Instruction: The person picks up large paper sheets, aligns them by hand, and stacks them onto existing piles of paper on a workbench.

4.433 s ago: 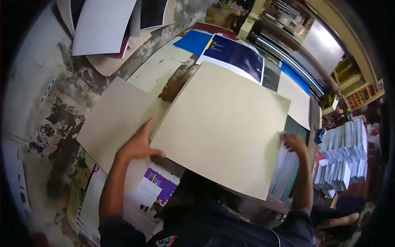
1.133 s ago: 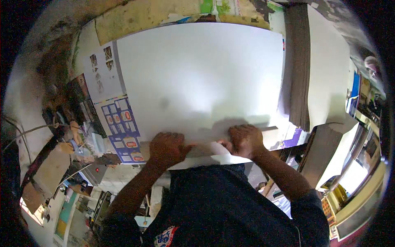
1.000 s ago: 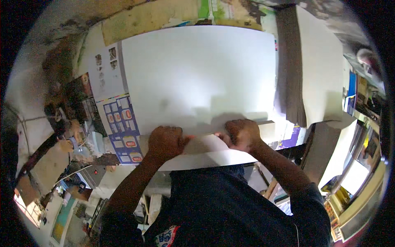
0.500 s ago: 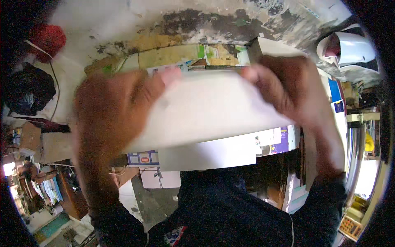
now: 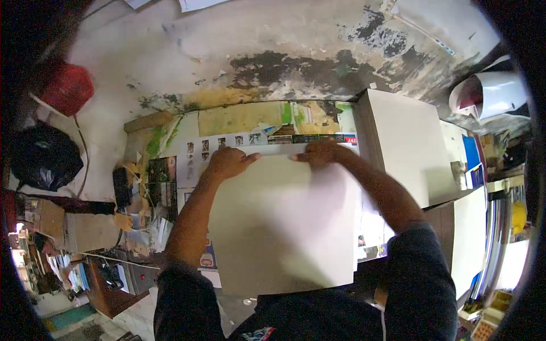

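Note:
A large white sheet (image 5: 278, 227) spreads out in front of me over the printed table cover, its near edge close to my body. My left hand (image 5: 229, 163) is closed on its far edge toward the left corner, thumb on top and pointing inward. Toward the far right corner, my right hand (image 5: 322, 153) grips the same edge, with its thumb pointing left. Whether there is one sheet or more than one under my fingers, I cannot tell. Shadows of my arms fall across its surface.
A tall stack of white sheets (image 5: 405, 148) stands at the right, with another pale stack (image 5: 470, 233) nearer me. Printed papers (image 5: 200, 150) cover the table's far left. Behind is a stained wall (image 5: 284, 71). A black bag (image 5: 46, 156) and a red container (image 5: 67, 90) are far left.
The white sheet was raised and bent close to me, blurred by motion. Now it lies stretched out lower down, and both hands have moved away from me while keeping hold.

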### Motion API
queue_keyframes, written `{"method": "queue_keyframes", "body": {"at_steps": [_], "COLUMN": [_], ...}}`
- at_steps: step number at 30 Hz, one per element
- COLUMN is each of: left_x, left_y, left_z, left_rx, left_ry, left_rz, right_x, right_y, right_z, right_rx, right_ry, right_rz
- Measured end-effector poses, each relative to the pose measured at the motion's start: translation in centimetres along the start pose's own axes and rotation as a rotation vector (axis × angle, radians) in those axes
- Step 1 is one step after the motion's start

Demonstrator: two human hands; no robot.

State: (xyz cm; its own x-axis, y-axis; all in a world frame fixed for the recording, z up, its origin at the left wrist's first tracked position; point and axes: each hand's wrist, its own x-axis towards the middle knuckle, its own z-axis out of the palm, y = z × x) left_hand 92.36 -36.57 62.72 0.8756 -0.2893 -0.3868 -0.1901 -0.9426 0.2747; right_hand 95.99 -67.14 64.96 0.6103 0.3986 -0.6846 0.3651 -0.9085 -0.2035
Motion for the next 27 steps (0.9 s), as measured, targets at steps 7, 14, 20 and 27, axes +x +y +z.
{"method": "queue_keyframes", "body": {"at_steps": [7, 14, 20, 27], "left_x": [-4.8, -4.4, -1.8, -6.2], "left_y": [-11.9, -11.8, -9.3, -1.4], "left_z": [1.1, 3.4, 2.9, 2.7], "left_rx": [-0.981, -1.430, -0.779, -0.487], "left_ry": [0.055, -0.125, 0.142, 0.419], "left_rz": [-0.302, -0.256, -0.240, -0.050], "right_x": [-5.7, -4.1, -1.7, -6.5], "right_y": [11.9, 11.8, 11.7, 0.8], "right_z": [2.3, 6.5, 5.7, 4.6], "right_rx": [0.981, 1.639, 0.918, 0.625], "right_ry": [0.074, 0.017, 0.321, 0.529], "right_rz": [0.195, -0.166, -0.324, -0.166]}}
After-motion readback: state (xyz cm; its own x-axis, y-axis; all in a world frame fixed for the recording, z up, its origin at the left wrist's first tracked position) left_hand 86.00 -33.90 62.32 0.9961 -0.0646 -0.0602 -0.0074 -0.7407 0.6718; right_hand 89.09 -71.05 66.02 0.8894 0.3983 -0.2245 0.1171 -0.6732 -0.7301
